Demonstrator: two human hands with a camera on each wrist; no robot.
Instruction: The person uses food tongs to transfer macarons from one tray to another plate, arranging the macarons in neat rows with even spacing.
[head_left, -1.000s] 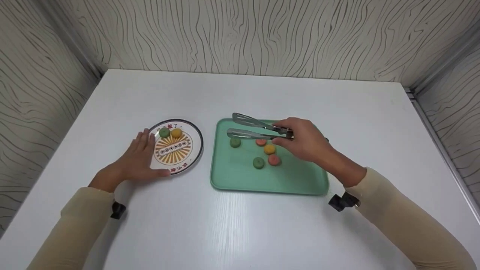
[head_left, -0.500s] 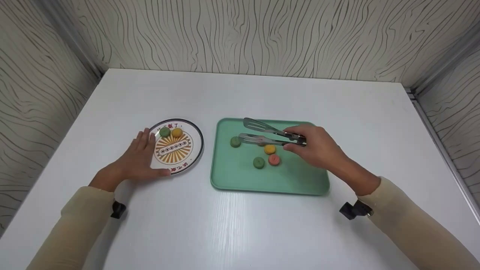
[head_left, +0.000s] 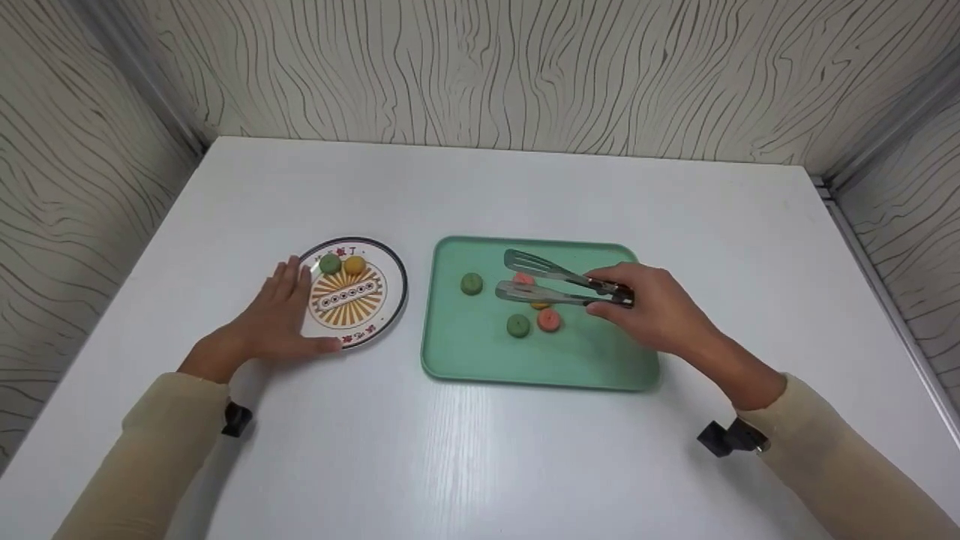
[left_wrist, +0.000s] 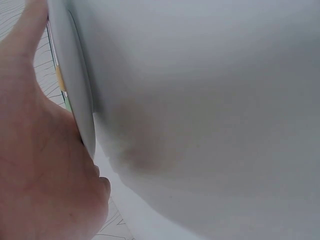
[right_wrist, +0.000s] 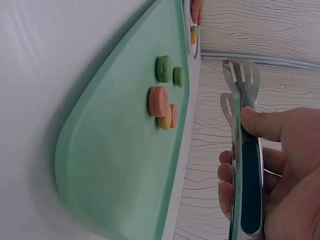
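My left hand (head_left: 274, 319) rests at the left rim of a round patterned plate (head_left: 394, 307), fingers straight and thumb spread along the near rim. On that plate sit a green macaron (head_left: 330, 263) and a yellow macaron (head_left: 355, 265). My right hand (head_left: 664, 304) grips metal tongs (head_left: 559, 297), whose slotted ends are spread apart with nothing between them, above a green tray (head_left: 465, 352). The tray bears two green macarons (head_left: 517, 325), two pink macarons (head_left: 548, 320) and a yellow macaron (head_left: 540, 305) partly hidden by the tongs. In the right wrist view, the tongs' handle (right_wrist: 251, 185) has a dark inlay.
Both plate and tray lie on a white table (head_left: 450, 450), a narrow strip apart. A wood-line patterned wall (head_left: 480, 75) stands behind the table, with similar panels at both sides. A black camera (head_left: 731, 437) sits at each wrist.
My right hand has drawn the spread tongs to the right and toward me, over the tray. The left hand, the plate and the macarons stay put.
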